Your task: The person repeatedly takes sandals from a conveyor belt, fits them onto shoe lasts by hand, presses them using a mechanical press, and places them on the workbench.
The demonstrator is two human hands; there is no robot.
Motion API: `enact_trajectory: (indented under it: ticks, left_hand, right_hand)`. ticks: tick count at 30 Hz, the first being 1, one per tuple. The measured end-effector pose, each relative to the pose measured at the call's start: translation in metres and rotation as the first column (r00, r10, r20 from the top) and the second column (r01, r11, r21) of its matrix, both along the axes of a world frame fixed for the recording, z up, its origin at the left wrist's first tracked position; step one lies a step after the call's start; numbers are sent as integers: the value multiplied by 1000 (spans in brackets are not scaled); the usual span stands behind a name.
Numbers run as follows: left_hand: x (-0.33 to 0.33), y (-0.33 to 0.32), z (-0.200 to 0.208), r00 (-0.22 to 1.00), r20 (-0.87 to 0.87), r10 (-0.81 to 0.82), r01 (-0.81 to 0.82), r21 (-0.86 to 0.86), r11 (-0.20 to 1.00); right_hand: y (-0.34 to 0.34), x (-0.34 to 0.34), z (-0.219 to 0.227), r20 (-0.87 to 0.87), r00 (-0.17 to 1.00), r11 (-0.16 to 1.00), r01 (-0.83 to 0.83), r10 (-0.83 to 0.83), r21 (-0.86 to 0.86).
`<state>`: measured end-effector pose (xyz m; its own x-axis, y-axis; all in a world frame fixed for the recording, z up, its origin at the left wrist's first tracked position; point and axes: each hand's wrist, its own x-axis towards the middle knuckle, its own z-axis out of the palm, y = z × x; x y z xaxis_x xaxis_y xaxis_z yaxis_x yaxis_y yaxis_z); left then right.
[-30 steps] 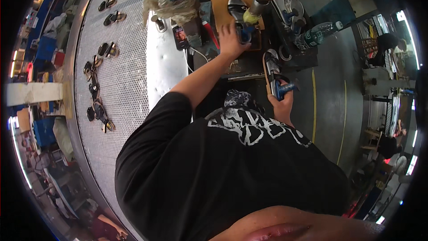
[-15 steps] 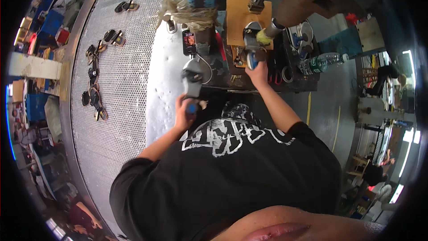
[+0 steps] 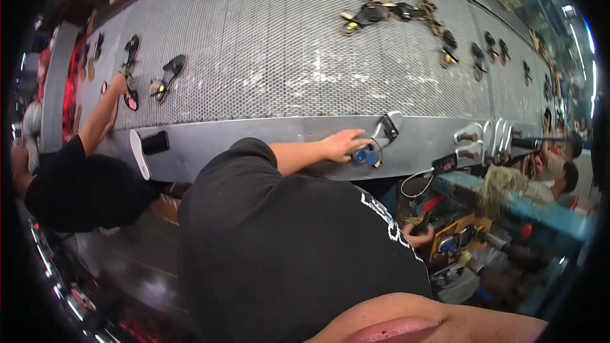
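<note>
My left hand (image 3: 343, 146) reaches out over the metal ledge and grips the blue end of a grey shoe last (image 3: 380, 132). Black straps sit around the front of that last, at the edge of the mesh belt. Lower on the right, my right hand (image 3: 419, 237) is partly covered by my shirt, beside the press. Its fingers show too little to read a hold. Close to it, another blue-ended shoe last (image 3: 448, 244) lies by an orange-brown board (image 3: 438, 255).
Black sandals (image 3: 368, 14) lie scattered on the perforated metal belt (image 3: 254, 44). A phone (image 3: 445, 164) with a white cable and several grey lasts (image 3: 499, 140) rest on the ledge (image 3: 286, 128). On the left, a co-worker's arm (image 3: 101, 111) reaches toward sandals. A blue machine frame (image 3: 546, 206) stands right.
My view and body have turned left toward the belt. My left hand has carried its shoe last out to the belt's edge. My right hand is no longer seen on the last by the press.
</note>
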<state>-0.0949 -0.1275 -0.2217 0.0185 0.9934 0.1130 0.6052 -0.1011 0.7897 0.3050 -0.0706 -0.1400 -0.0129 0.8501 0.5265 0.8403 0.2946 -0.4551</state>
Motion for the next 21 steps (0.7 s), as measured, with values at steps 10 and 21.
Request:
enact_trajectory:
  ticks: [10,21]
  left_hand:
    - [-461,-212,-26,-51,-337,940,-972,234,32]
    - [-690,-563,-112,-265,-862,432,-737,-108,-667]
  right_hand:
    - [-1,-154,-92,-517,854,362,-501,60,-786]
    - [-12,-194,-63,-274,952,102,-288,135,-952]
